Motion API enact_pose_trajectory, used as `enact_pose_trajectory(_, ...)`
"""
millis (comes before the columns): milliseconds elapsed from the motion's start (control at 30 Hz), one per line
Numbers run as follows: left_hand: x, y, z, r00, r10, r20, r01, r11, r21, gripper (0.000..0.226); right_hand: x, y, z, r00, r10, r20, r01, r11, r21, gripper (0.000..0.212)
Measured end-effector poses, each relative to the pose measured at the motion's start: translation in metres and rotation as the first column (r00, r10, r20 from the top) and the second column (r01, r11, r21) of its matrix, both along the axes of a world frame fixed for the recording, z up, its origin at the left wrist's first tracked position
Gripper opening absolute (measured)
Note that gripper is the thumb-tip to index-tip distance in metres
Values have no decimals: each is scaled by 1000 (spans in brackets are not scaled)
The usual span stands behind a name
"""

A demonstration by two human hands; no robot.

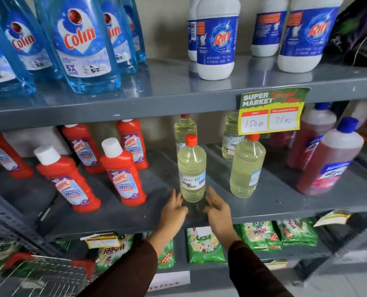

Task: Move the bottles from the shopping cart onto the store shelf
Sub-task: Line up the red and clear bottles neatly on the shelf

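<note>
A clear bottle of pale yellow liquid with a red cap point(191, 168) stands upright near the front of the grey middle shelf point(152, 213). My left hand point(174, 207) and my right hand point(218, 207) sit on either side of its base, fingers spread, just apart from it and holding nothing. Three more bottles of the same kind stand behind and to the right, the nearest one point(247, 166) beside it. The wire shopping cart with red trim point(39, 273) is at the lower left; I cannot see any bottles in it.
Red Harpic bottles point(122, 170) stand left of my hands, pink cleaner bottles point(328, 159) to the right. Blue Colin bottles point(82, 43) and white Rin bottles point(217, 39) fill the top shelf. A price tag point(270, 112) hangs from its edge. Green detergent packets point(206, 247) lie below.
</note>
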State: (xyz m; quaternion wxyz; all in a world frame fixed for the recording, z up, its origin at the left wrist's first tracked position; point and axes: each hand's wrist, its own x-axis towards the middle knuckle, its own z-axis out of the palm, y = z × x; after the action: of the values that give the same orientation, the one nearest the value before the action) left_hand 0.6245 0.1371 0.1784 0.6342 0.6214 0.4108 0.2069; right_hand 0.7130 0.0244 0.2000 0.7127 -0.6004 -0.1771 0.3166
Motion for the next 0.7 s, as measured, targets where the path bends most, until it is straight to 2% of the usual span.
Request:
enact_pose_trajectory(67,-7,-22,5,980,178,-93,-169,981,96,56,7,-24,-7,953,-294,-72,295,955,6,48)
enact_pose_trajectory(100,-11,-38,10,972,224,-75,-212,968,136,41,14,-39,-9,901,-421,-110,425,905,17,35)
enact_pose_trajectory(133,-11,-56,18,976,215,-33,-208,968,141,32,26,-52,-8,850,-505,-152,516,856,40,26)
enact_pose_trajectory(200,0,-85,28,995,102,20,-104,987,122,30,62,-67,-2,783,-562,-267,603,791,103,28)
enact_pose_trajectory(300,39,-102,35,986,-32,165,26,999,40,42,121,-66,3,813,-467,-349,534,836,126,21)
enact_pose_trajectory(333,56,-104,36,975,-33,220,38,999,-21,48,136,-62,2,845,-413,-340,474,873,116,34)
enact_pose_trajectory(433,97,-111,35,953,20,303,25,989,-144,52,153,-45,-1,967,-190,-171,212,970,118,60)
enact_pose_trajectory(500,118,-112,28,949,59,311,-23,993,-116,41,151,-42,-2,997,-53,-51,57,995,81,64)
enact_pose_trajectory(567,131,-100,8,942,73,326,-32,991,-131,48,150,-45,-6,997,-59,43,60,998,-32,55)
enact_pose_trajectory(633,143,-83,-21,955,88,285,-47,988,-146,50,150,-53,-15,994,-80,72,85,994,-72,51)
enact_pose_trajectory(700,148,-77,-5,953,89,290,-43,986,-163,51,145,-61,-17,999,-27,19,27,999,28,54)
